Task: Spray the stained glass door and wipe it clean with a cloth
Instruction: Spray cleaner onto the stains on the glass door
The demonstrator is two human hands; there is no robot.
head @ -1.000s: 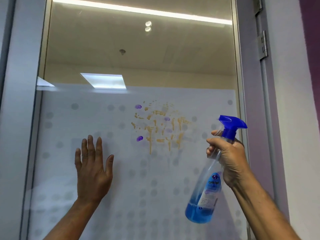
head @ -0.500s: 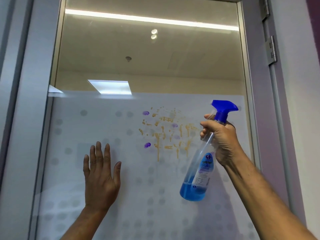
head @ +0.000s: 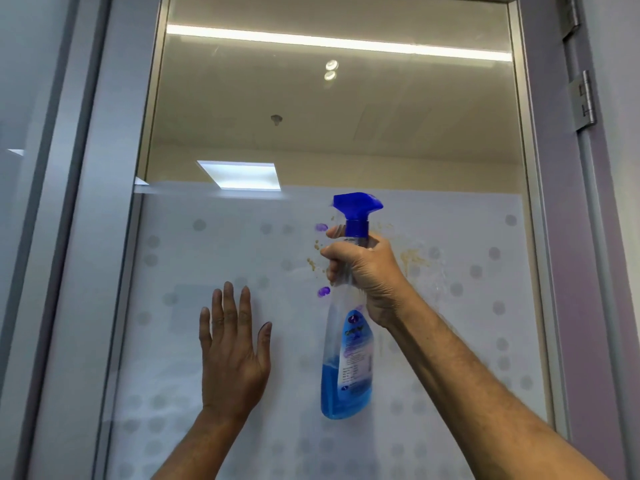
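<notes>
This is looking like an office building. The glass door [head: 433, 375] is sitting in a grey metal frame [head: 104, 237], and its lower part is carrying a frosted film with a pattern of grey dots [head: 199, 224]. Behind the clear upper glass, a long strip light [head: 311, 39] and a square ceiling panel light [head: 242, 174] are shining on a plain suspended ceiling. A steel hinge [head: 585, 98] is showing at the right.
</notes>
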